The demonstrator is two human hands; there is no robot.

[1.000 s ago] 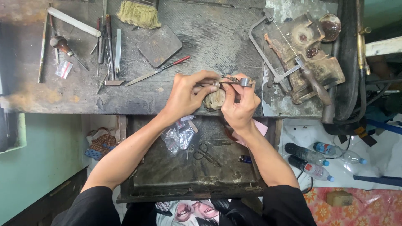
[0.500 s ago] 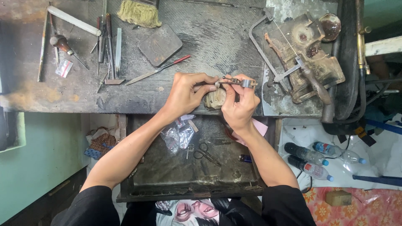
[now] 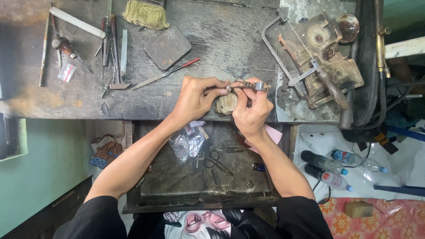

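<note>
Two black sleeves are seen at the bottom edge, and from them both forearms are stretched up over an open drawer (image 3: 177,194) below the desk (image 3: 212,53). Inside the drawer, small clear plastic bags (image 3: 188,141) are bunched near the left forearm, a pair of scissors (image 3: 215,162) is laid beside them, and a pink sheet of paper (image 3: 273,135) is tucked under the right wrist.

At the front edge of the desk the two hands are brought close together over a worn wooden peg (image 3: 226,104). The left hand (image 3: 197,98) is closed — its thumb and fingers are pinched on one end of a thin metal tool (image 3: 241,86). The right hand (image 3: 251,110) is curled and closed too, and a small metal ring (image 3: 260,86) is gripped at its fingertips, just at the other end of the tool; whether tool and ring are touching cannot be told.

Further up the desk, a red-handled file (image 3: 166,74) is laid at a slant, with a dark flat tin (image 3: 168,47) above it. To the left, a row of gravers and files (image 3: 110,44) is spread out, along with a white rod (image 3: 76,22). A straw brush (image 3: 142,14) is set at the far edge. On the right, a jeweller's saw (image 3: 287,62) is rested against a charred block (image 3: 327,62). Down on the floor at the right, plastic bottles (image 3: 336,166) are left lying.
</note>
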